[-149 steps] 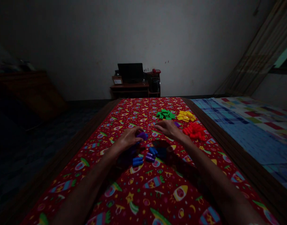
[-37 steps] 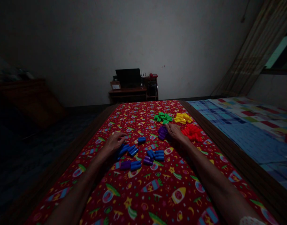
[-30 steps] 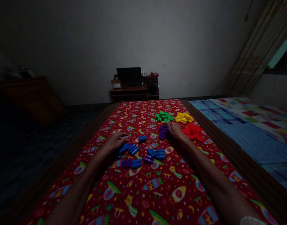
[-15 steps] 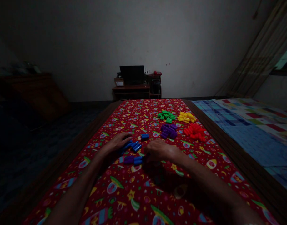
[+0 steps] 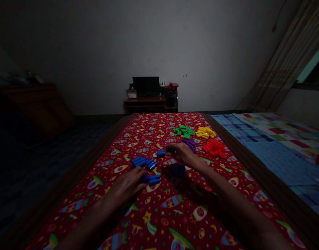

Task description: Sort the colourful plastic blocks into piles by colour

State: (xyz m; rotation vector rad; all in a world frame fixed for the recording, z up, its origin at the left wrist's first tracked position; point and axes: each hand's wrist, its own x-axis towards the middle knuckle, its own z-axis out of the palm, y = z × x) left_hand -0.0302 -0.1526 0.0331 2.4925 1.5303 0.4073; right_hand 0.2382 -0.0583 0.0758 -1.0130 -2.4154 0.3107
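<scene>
My left hand (image 5: 128, 181) is low over the cloth, its thumb and fingers closed around the end of a purple toy block (image 5: 145, 178). That block lies against a blue block (image 5: 154, 179). Just beyond are several blue blocks (image 5: 140, 161) in a small cluster. My right hand (image 5: 182, 153) is raised a little and pinches a dark purple block (image 5: 170, 149), partly covered by the fingers. One blue block (image 5: 161, 153) lies just left of it; a shadowed blue block (image 5: 178, 169) is beneath the wrist. The purple pile (image 5: 191, 145) is partly hidden behind my right hand.
Green blocks (image 5: 184, 130), yellow blocks (image 5: 205, 132) and red blocks (image 5: 214, 148) form piles along the right side of the red patterned tablecloth (image 5: 159, 215). A desk with a monitor (image 5: 146, 86) stands by the far wall. A bed (image 5: 255, 149) is to the right.
My left hand has come back from the blue cluster to the near purple block. My right hand has moved up and right, leaving the near blue block, and now holds a purple block.
</scene>
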